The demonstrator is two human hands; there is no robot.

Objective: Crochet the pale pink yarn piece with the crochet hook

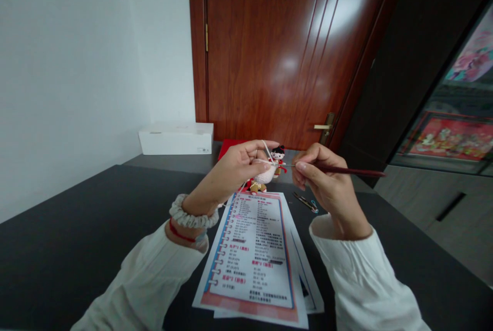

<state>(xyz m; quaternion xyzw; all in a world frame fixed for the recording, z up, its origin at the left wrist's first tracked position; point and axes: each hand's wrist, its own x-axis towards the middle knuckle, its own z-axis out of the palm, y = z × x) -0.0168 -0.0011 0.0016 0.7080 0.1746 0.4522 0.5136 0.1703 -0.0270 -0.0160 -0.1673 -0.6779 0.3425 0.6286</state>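
My left hand (234,166) pinches a small pale pink crocheted piece (265,175), with a white yarn strand (267,151) running up through its fingers. My right hand (316,172) grips a crochet hook (346,169) with a dark red handle, its metal tip reaching the crocheted piece. Just behind them stands a crocheted doll (278,159) with black hair and red clothes. A second small crocheted figure (256,186) in red and yellow lies below my left hand. Spiral-printed pattern sheets (250,254) lie beneath both hands.
Small metal scissors or clips (306,202) lie on the dark table (77,249) right of the sheets. A white box (176,139) and a red item (227,148) sit at the back, before a wooden door (269,48). A dark cabinet (423,63) stands to the right.
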